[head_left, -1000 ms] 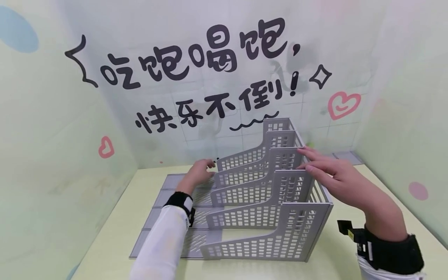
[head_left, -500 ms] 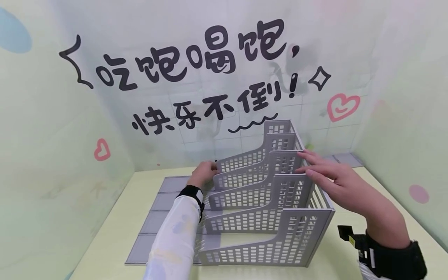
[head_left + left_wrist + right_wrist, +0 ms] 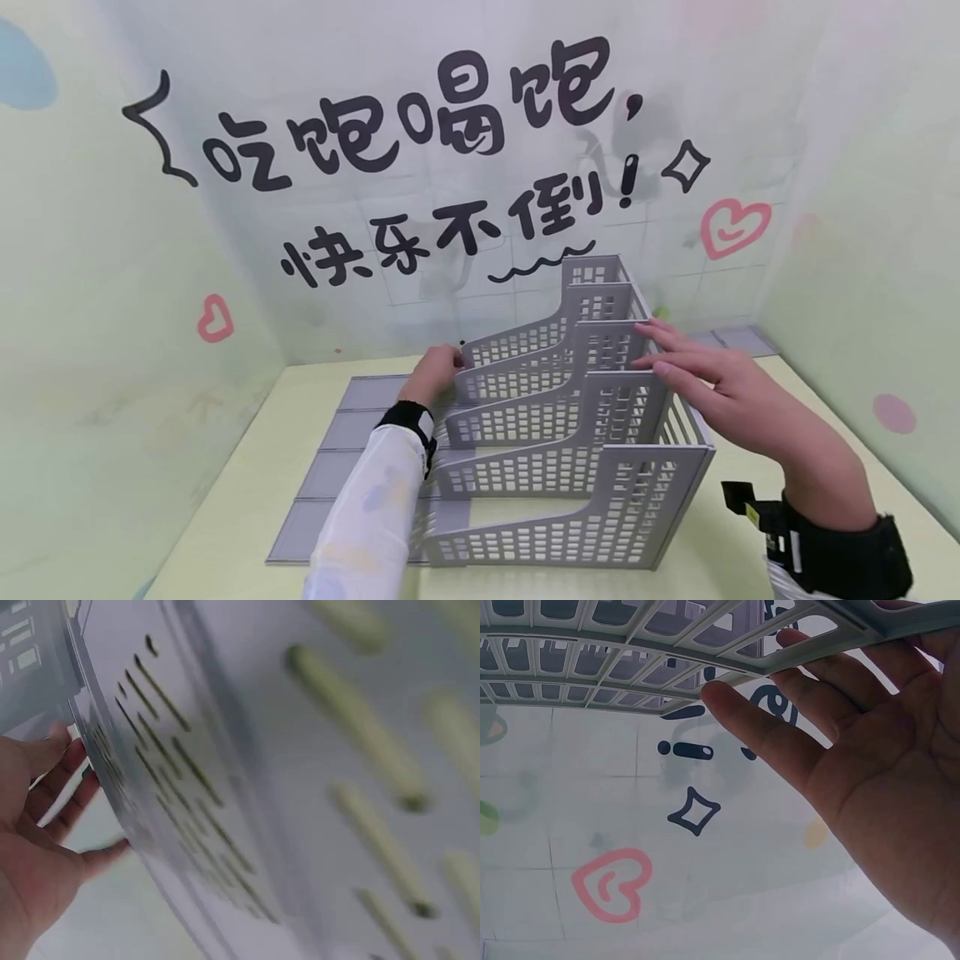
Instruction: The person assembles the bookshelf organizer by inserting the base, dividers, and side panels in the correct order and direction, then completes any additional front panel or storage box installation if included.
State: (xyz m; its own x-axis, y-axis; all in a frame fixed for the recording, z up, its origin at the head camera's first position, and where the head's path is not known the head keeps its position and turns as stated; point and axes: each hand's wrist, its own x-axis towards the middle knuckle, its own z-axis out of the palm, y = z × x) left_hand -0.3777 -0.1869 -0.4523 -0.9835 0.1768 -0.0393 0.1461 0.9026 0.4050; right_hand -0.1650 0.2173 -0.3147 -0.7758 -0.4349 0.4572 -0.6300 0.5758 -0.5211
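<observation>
Because the left hand [image 3: 435, 373] and right hand [image 3: 720, 379] merely touch the gray rack [image 3: 592, 410] with loose grips, an uneven push could skew it on the desk [image 3: 247, 500].

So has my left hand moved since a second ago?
Yes, your left hand moved right, away from the leftmost pink heart, toward the grey rack.

Left hand [image 3: 37, 862] | fingers [image 3: 77, 804] at slotted gray panel's [image 3: 292, 825] edge | panel blurred rightward | square-holed wall [image 3: 49, 671] upper left
</observation>
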